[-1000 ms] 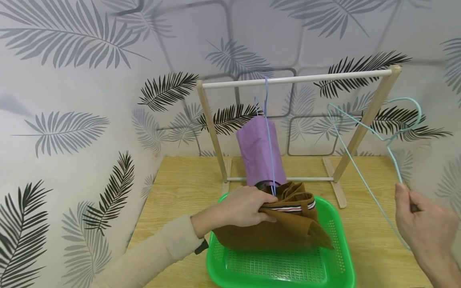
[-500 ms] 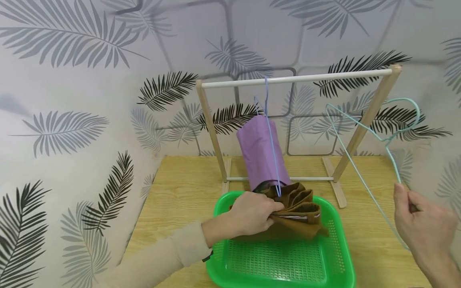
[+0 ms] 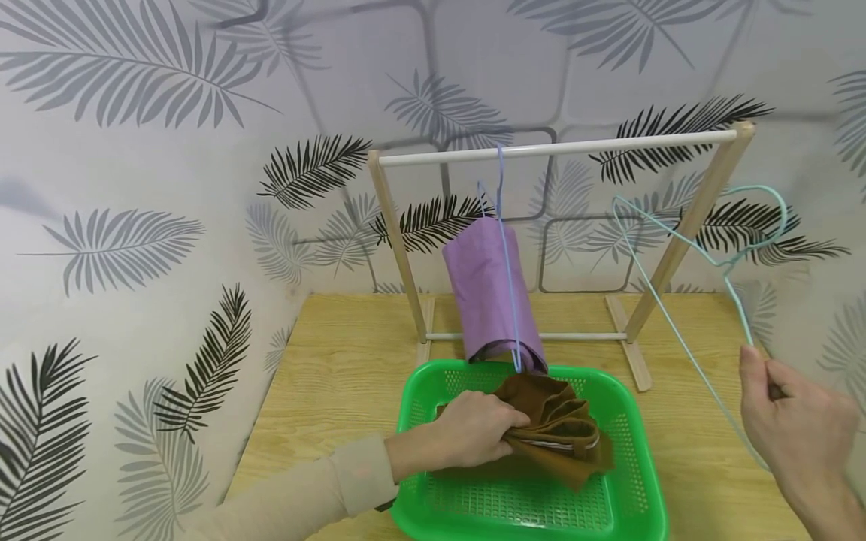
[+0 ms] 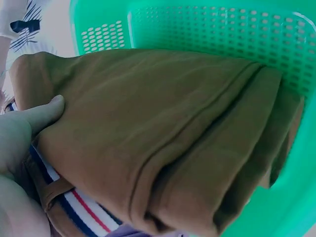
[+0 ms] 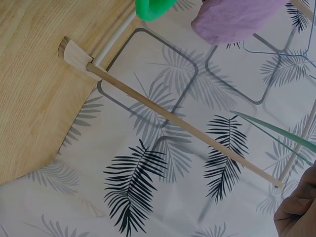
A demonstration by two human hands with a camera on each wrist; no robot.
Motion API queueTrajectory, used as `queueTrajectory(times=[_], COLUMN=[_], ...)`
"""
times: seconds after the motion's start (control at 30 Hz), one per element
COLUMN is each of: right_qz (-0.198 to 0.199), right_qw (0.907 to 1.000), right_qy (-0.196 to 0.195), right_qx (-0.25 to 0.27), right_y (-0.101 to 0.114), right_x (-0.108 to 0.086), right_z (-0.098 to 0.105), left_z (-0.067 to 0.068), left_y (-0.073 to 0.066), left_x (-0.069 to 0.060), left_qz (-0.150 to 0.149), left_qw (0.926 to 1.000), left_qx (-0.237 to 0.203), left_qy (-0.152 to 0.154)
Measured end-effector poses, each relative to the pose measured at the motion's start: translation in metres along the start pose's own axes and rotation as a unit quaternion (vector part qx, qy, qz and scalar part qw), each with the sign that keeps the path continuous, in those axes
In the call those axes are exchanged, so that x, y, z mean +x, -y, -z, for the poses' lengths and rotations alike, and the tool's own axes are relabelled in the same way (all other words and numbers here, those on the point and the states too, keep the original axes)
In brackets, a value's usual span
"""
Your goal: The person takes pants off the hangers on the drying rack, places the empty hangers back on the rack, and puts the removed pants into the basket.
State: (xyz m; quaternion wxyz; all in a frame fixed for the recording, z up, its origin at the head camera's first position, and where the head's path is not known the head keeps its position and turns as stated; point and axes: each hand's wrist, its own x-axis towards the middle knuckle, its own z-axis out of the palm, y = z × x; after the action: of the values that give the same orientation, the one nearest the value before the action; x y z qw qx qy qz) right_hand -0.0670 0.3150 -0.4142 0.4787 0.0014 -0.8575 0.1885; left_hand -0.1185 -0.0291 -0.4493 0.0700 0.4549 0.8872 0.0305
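My left hand (image 3: 473, 432) grips the waistband of folded brown pants (image 3: 558, 466) inside the green basket (image 3: 651, 458). In the left wrist view, the thumb presses on the pants (image 4: 148, 123), and a belt loop and a navy, white and red stripe show at the waistband. Off to the right, my right hand (image 3: 801, 421) holds a mint-green hanger (image 3: 727, 264) by one arm, with its hook up and nothing on it. Part of the hanger (image 5: 284, 132) shows in the right wrist view, above the curled fingers.
Behind the basket stands a small wood-framed rack (image 3: 609, 145) with a white top bar. From it hangs a blue hanger (image 3: 500, 191) bearing a purple garment (image 3: 490, 297), its lower edge close to the basket's back rim. A patterned wall closes off the wooden table (image 3: 325, 346).
My left hand has lowered the brown pants into the basket, away from the blue hanger's lower end. The purple garment has swung slightly. My right hand and hanger stay nearly still.
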Motion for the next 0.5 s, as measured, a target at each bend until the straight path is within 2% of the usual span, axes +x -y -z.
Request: queueTrajectory(times=[0.27,0.5], right_qz=[0.0,-0.008], right_qw=[1.0,1.0], right_qy=[0.002,0.005], right_qx=[-0.005,-0.001], right_y=[-0.006,-0.004], right_x=[-0.002,-0.003], right_z=[-0.002,-0.002], left_z=[-0.019,-0.029], left_y=[0.002,0.001], left_x=[-0.002,-0.003], left_qz=[-0.033,-0.043], left_qw=[0.9979,0.9895], left_qx=[-0.053,-0.119], left_qy=[0.018,0.069])
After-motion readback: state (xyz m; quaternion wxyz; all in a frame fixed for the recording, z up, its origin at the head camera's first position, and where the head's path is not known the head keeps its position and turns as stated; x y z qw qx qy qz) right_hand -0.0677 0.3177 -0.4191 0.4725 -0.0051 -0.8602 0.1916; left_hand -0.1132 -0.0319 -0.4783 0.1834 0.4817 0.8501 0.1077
